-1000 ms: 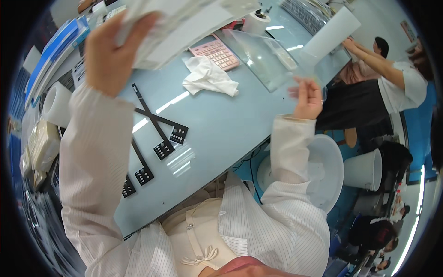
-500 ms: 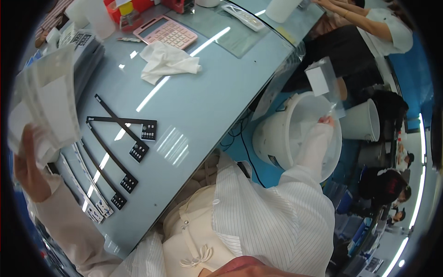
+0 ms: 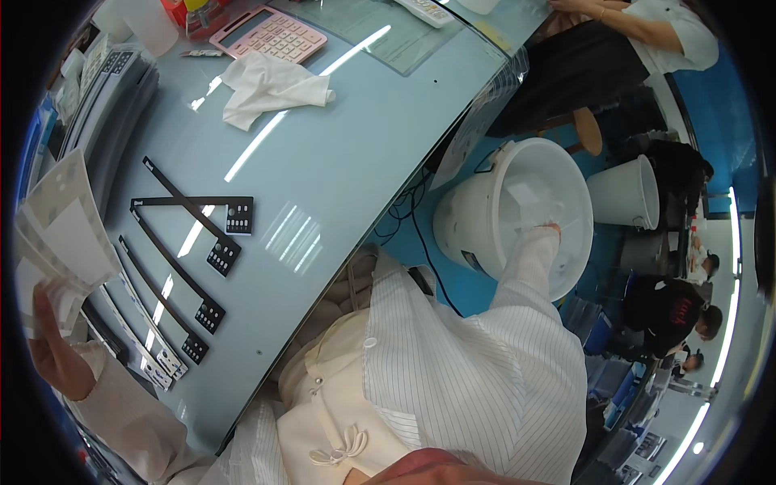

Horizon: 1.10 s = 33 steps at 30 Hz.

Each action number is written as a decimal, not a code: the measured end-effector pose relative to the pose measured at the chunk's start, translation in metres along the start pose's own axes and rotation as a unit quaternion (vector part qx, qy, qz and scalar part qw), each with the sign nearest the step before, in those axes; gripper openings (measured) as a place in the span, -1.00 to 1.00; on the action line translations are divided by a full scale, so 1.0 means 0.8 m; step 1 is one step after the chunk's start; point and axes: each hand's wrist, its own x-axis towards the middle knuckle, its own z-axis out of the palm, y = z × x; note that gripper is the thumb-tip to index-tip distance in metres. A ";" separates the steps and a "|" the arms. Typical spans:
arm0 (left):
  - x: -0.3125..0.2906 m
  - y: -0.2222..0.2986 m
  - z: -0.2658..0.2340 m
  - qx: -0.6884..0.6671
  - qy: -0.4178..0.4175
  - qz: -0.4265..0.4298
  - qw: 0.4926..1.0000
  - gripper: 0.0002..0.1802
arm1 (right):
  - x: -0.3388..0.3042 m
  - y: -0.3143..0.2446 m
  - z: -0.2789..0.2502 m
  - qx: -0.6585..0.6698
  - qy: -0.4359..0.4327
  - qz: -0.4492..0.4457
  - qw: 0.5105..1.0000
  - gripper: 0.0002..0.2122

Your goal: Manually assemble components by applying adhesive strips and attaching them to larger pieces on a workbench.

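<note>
On the left, my left hand [image 3: 58, 347] grips several translucent plastic sheets [image 3: 69, 222] with pale rectangular patches, raised beside the table's left side. My right hand [image 3: 551, 229] reaches over the large white bucket [image 3: 453, 210] on the floor to the right. Its fingers are mostly hidden behind the sleeve. Just beyond that hand, clear and whitish film [image 3: 525, 194] shows inside the bucket; whether the hand touches it I cannot make out. Several black L-shaped flat strips with punched ends, one of them a crossing strip [image 3: 222, 255], lie on the table near my left arm, along with white-faced strips [image 3: 166, 360].
The glossy table [image 3: 323, 153] carries a crumpled white cloth [image 3: 271, 89], a pink calculator [image 3: 271, 34] and a stack of grey trays [image 3: 109, 109]. A second white bucket [image 3: 622, 194] stands farther right. Black cables [image 3: 416, 214] lie on the floor. A co-worker [image 3: 638, 40] sits at the far right.
My right hand has gone lower over the bucket; the clear sheet with a white panel beyond it is no longer above the rim. My left hand has lowered slightly with its sheets. The view has shifted.
</note>
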 end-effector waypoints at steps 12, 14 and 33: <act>-0.011 0.002 -0.017 0.017 0.004 0.017 1.000 -0.63 | -0.038 0.015 0.060 -0.130 -0.064 -0.136 0.980 -0.71; -0.012 -0.009 -0.029 0.033 -0.015 0.021 0.999 -0.64 | -0.066 -0.013 0.083 -0.083 -0.028 -0.140 0.986 -0.70; -0.054 0.064 0.011 0.084 -0.079 0.095 0.989 -0.61 | -0.799 -0.182 0.180 -0.003 -0.965 -0.189 0.183 0.35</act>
